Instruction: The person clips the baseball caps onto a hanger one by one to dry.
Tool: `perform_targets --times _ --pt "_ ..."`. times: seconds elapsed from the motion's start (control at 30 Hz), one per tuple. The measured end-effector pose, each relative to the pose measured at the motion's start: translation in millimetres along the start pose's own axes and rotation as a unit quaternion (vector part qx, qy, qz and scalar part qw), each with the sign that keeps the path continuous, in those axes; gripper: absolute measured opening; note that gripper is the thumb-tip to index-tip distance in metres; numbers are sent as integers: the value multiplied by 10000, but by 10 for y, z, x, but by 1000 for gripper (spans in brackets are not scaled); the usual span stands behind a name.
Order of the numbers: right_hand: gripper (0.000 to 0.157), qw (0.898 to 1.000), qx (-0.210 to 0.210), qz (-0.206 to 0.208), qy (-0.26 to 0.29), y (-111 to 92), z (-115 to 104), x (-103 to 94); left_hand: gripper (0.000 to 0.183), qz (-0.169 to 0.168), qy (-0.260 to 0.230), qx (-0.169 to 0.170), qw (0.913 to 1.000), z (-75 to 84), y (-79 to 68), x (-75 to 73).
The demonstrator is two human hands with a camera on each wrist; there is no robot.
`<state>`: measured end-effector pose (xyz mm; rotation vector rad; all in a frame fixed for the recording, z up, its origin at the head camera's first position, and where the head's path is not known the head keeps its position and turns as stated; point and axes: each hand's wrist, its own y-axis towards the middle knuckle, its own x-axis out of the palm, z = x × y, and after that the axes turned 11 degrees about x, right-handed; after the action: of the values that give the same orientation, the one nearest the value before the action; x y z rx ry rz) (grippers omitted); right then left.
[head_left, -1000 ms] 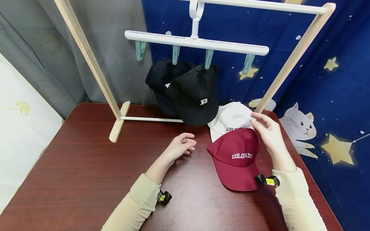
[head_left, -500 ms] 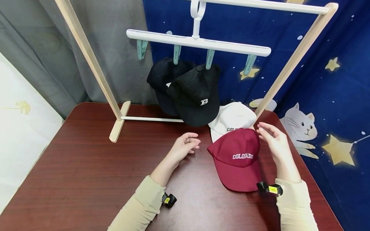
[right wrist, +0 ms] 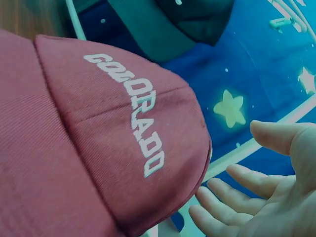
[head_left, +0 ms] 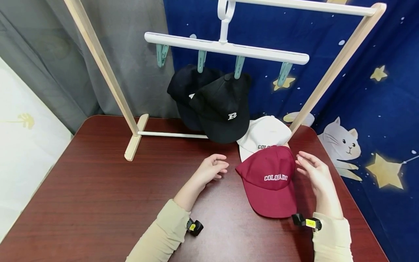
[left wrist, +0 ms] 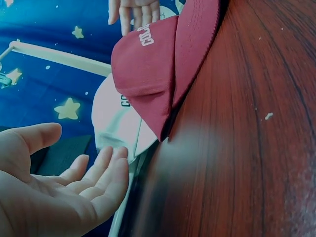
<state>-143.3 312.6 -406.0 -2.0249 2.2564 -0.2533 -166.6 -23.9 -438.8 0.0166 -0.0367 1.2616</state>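
Observation:
A dark red cap (head_left: 270, 182) with white COLORADO lettering lies on the table, its brim toward the front. Behind it, partly covered, is a white cap (head_left: 263, 133). My right hand (head_left: 317, 174) is just to the right of the red cap, fingers relaxed and holding nothing. To the left of the red cap, over the table, my left hand (head_left: 209, 171) is also bare, fingers loosely bent. In the right wrist view, the fingertips (right wrist: 202, 215) are right at the red cap's edge. A black cap (head_left: 222, 112) and a dark navy cap (head_left: 188, 87) hang from clips.
A white hanger (head_left: 226, 48) with teal clips (head_left: 284, 74) hangs on a wooden rack, whose right post (head_left: 340, 65) rises behind the caps. A low white bar (head_left: 173, 135) runs between the rack's feet. The brown table (head_left: 91, 203) ends at dark blue curtains (head_left: 379, 120).
My right hand has come down from beside the white cap to the red cap's right side. My left hand has shifted slightly right. The caps stay where they were.

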Motion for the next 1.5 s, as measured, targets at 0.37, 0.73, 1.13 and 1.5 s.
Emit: perform_targets --times 0.37,0.73,1.13,1.5 --pt "32 9959 816 164 -344 -72 239 -135 46 -204 125 -612 9978 -30 36 91" --pt "74 9784 1710 55 -1157 -124 258 -174 50 -507 238 -961 9938 -84 34 234" --pt "70 9738 1846 -28 -1326 -173 356 -228 45 -741 187 -1166 9902 -81 -2 340" --pt "69 9696 1976 -81 -1440 -204 419 -272 47 -784 80 -1219 9894 -86 -19 383"
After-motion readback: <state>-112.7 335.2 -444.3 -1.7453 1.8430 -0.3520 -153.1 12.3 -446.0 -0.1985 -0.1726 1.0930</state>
